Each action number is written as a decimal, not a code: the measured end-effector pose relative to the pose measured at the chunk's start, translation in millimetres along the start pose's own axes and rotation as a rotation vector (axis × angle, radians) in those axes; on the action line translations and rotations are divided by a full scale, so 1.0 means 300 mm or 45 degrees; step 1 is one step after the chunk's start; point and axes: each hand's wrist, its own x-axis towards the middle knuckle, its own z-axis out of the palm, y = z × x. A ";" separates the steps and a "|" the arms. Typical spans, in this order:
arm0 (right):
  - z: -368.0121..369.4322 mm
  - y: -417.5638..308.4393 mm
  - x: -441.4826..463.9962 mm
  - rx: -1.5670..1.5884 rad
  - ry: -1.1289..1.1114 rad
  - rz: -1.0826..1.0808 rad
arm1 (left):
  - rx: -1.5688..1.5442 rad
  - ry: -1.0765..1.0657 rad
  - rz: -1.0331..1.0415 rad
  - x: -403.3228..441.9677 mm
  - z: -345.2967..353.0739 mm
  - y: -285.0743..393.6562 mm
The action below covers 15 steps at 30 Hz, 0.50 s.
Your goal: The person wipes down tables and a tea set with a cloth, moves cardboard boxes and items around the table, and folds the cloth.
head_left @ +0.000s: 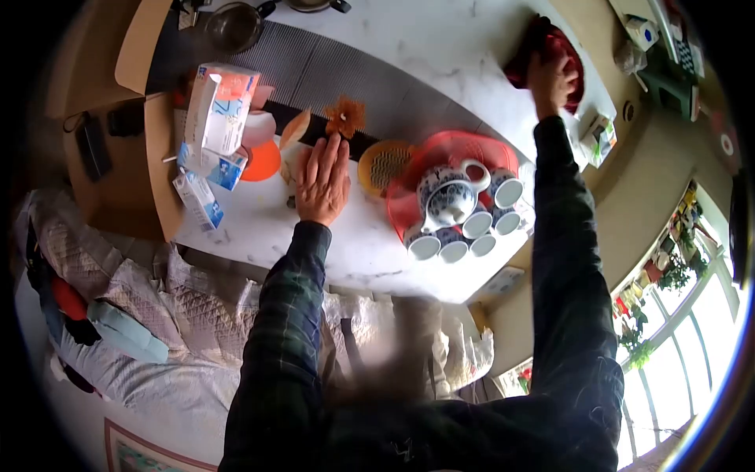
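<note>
Red cloth (557, 41) | under right fingers (565, 77) | orange-white carton (224, 106): print unreadable

On my feed I see a dk top (464, 433), long-sleeved. L sleeve (275, 338): blk-green plaid w/ thin pale lines, bluish nr the cuff (313, 233). R sleeve (574, 259): v. dk, similar check but fainter, w/ creases toward the shoulder. Both reach approx the wrists; L hand (324, 177) & R hand (552, 79) bare. Small whitish mark (403, 450) on front, illegible.

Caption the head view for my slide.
Right hand on red cloth; left hand beside orange flower; blue-and-white teapot and cups on red tray.
</note>
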 end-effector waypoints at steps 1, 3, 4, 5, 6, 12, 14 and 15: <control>0.004 -0.071 -0.154 0.012 0.034 -0.149 | -0.046 0.003 0.011 -0.007 0.017 -0.009; -0.054 -0.159 -0.256 0.121 -0.037 -0.204 | -0.048 0.017 0.010 -0.002 0.010 -0.008; -0.051 -0.294 -0.439 0.182 0.048 -0.351 | -0.075 0.032 0.021 -0.010 0.030 -0.011; -0.044 -0.290 -0.429 0.032 0.071 -0.463 | -0.109 0.039 0.024 -0.006 0.008 0.000; -0.180 -0.400 -0.511 0.201 -0.279 -0.202 | -0.123 0.035 0.020 0.003 -0.008 0.004; -0.264 -0.562 -0.942 0.317 -0.254 -0.220 | -1.263 0.334 -0.520 0.026 -0.068 -0.022; -0.318 -0.548 -1.115 0.461 -0.359 -0.230 | -0.991 0.328 -0.520 0.020 -0.142 -0.104; -0.305 -0.496 -1.270 0.486 -0.360 -0.350 | -0.907 0.255 -0.448 0.037 -0.211 -0.079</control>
